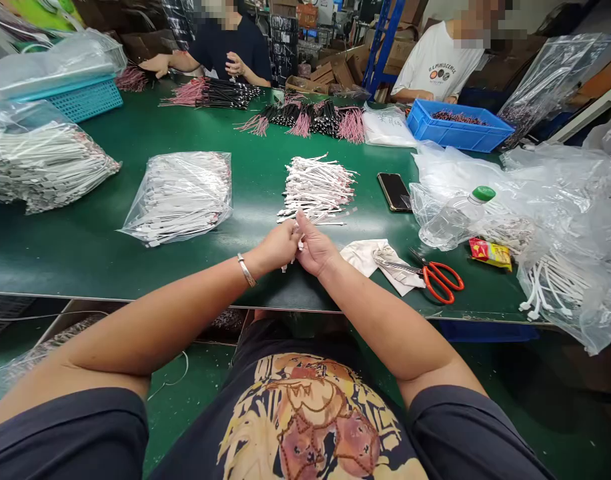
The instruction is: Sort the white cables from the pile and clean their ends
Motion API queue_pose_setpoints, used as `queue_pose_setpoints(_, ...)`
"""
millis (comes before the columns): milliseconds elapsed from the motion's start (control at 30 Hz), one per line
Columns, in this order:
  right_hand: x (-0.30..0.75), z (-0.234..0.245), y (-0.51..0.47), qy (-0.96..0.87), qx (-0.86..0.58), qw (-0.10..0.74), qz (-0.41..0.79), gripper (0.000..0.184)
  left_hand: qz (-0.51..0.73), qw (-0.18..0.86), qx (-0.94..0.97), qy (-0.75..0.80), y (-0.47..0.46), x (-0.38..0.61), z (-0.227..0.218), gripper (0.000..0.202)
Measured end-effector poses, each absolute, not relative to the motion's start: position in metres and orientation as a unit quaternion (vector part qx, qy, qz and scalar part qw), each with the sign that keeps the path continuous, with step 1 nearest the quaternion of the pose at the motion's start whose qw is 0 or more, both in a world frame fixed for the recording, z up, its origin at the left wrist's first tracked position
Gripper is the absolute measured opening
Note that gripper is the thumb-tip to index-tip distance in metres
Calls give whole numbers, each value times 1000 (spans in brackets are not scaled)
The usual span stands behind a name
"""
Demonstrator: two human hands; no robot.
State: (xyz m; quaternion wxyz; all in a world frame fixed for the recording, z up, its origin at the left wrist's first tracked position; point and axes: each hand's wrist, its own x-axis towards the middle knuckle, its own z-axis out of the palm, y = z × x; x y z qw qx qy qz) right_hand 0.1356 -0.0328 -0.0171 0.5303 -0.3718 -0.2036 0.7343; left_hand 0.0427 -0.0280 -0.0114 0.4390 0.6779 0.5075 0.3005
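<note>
Held low just inside bench edge, L hand and R hand close together, right in front of body for short reach. L fingers clenched on few white leads; R fingers raised against them, grip partly hidden, can't tell if holding. Silver bangle on L wrist. Just beyond fingertips, loose pile of same leads, spread flat on green bench, prob. for easy picking. To R, within reach: cloth under red scissors, snack packet, water bottle, phone. Further R, clear bag of leads. To L, filled bag, bigger bag past it, both kept aside from loose pile, seemingly. Farther on, black leads w/ pink ends in rows, nearer co-workers. Blue crate by co-worker in white tee; teal basket under plastic at far L; co-worker in dark tee across bench.
</note>
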Motion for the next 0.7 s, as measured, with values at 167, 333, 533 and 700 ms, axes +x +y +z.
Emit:
queue_pose_setpoints(167,141,-22,-27,-147,-389,520,746,35,250,299,790,473,-47,46,-11,12)
queue_pose_setpoints(333,150,-23,-30,-157,-401,496,754,25,204,210,858,421,-64,46,-2,18)
queue_pose_setpoints(533,174,-19,-44,-174,-414,483,752,15,236,52,848,471,-55,17,14,31)
queue_pose_setpoints(700,200,-14,-59,-237,-390,416,787,14,203,-4,874,441,-6,14,6,59)
